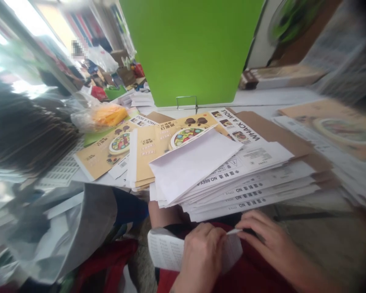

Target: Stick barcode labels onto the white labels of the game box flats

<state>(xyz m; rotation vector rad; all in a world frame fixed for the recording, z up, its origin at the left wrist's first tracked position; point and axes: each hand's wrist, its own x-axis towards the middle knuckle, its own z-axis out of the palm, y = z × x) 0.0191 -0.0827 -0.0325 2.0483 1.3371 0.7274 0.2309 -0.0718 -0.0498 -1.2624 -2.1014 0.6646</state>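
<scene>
Low over my lap, my left hand (203,252) is closed on a white sheet with rows of small print (164,249), which looks like a label sheet and curls at its left end. My right hand (266,236) pinches a small white slip (233,231) close to the left fingertips; whether it is still joined to the sheet I cannot tell. Just beyond my hands lies a fanned stack of flat printed cartons (244,179) marked "WHACK A MOLE". A blank white folded piece (195,162) rests on top of it.
A green board (195,49) stands upright behind the cartons, with a wire clip (186,101) at its foot. To the left are a yellow item in plastic (108,116), a blurred cardboard pile (27,134) and an open grey bag (88,224). More printed cartons (341,130) lie at right.
</scene>
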